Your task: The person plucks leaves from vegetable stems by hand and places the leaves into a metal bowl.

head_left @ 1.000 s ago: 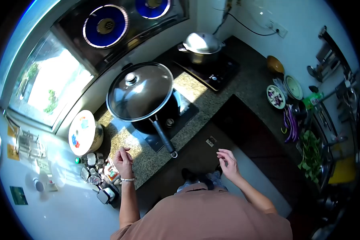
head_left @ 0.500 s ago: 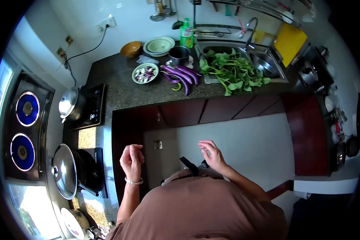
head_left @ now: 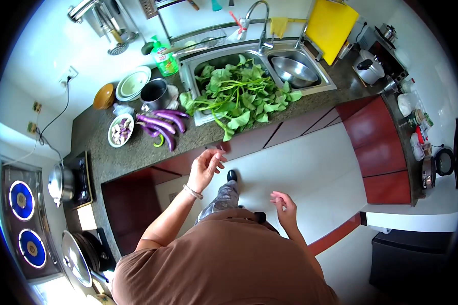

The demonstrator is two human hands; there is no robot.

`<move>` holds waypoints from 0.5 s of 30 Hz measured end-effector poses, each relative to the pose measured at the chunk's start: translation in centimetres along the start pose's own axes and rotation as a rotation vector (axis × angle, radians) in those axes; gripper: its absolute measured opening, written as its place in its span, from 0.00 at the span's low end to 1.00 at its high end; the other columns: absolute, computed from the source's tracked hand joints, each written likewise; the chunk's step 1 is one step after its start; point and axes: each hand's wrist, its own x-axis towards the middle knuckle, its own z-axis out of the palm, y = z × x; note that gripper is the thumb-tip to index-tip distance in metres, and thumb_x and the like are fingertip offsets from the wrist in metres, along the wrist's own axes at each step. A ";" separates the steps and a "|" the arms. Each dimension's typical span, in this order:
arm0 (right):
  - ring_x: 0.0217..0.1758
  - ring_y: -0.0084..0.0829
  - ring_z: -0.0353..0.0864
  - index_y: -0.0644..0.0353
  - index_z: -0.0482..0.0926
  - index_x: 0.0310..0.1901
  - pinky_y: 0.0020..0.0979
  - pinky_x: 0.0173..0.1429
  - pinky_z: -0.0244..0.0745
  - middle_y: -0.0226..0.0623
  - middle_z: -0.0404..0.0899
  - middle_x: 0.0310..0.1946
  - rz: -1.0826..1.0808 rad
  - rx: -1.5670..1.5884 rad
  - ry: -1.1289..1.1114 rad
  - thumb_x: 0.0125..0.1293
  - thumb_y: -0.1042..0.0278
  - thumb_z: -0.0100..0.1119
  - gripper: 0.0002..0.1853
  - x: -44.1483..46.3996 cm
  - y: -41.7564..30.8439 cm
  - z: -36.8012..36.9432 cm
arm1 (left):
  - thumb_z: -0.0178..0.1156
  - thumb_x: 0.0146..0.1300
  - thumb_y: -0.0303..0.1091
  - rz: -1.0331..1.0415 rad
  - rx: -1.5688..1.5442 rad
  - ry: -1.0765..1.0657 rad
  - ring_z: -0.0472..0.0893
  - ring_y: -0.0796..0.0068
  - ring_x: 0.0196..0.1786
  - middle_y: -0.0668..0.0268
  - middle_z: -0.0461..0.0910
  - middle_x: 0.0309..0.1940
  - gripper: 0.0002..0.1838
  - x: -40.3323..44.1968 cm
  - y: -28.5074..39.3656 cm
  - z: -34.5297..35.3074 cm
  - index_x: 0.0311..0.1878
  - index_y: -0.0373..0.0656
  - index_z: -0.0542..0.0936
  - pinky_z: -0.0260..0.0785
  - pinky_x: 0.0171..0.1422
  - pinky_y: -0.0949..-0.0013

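Observation:
My left hand (head_left: 207,166) hangs in the air in front of the cabinet doors, loosely bent and empty, a bracelet on its wrist. Lower and to the right, my right hand (head_left: 285,206) is over the floor, fingers relaxed and holding nothing. Neither touches anything. Beyond the left hand, on the counter (head_left: 99,160), lie purple eggplants (head_left: 160,123) with a green chili pepper (head_left: 159,141). Beside them stands a bowl of cut eggplant (head_left: 121,130). A heap of leafy greens (head_left: 244,94) covers the left sink basin and hangs over the counter's front edge.
A metal bowl (head_left: 292,71) sits in the right basin, below the faucet (head_left: 263,35) and a yellow cutting board (head_left: 331,30). A dark pot (head_left: 155,93), stacked bowls (head_left: 133,84) and a green soap bottle (head_left: 165,58) stand at the back. Lidded pans (head_left: 76,259) are left.
The view has turned right and come closer to the sink. My left hand has swung forward toward the counter; my right hand has dropped lower. A leg now shows stepping forward.

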 end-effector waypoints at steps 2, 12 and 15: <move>0.40 0.31 0.85 0.65 0.77 0.50 0.28 0.44 0.78 0.42 0.81 0.44 -0.019 -0.018 0.014 0.70 0.76 0.50 0.11 2.9 -0.6 -0.5 | 0.52 0.73 0.40 -0.023 -0.086 0.024 0.80 0.80 0.35 0.64 0.83 0.38 0.17 4.2 -1.3 0.0 0.54 0.35 0.75 0.74 0.38 0.77; 0.40 0.29 0.85 0.64 0.77 0.49 0.27 0.45 0.77 0.38 0.81 0.44 -0.027 -0.067 0.153 0.70 0.77 0.48 0.10 18.4 -1.7 -6.7 | 0.53 0.72 0.42 -0.440 -0.545 0.112 0.83 0.64 0.42 0.51 0.79 0.51 0.24 28.0 -5.7 2.8 0.62 0.33 0.68 0.79 0.46 0.68; 0.42 0.30 0.84 0.66 0.76 0.50 0.29 0.48 0.77 0.41 0.80 0.46 0.054 0.059 0.176 0.72 0.75 0.47 0.11 20.7 -1.1 -6.8 | 0.53 0.72 0.44 -0.603 -0.835 0.266 0.82 0.60 0.43 0.48 0.77 0.53 0.26 32.5 -8.0 4.0 0.60 0.30 0.67 0.79 0.48 0.64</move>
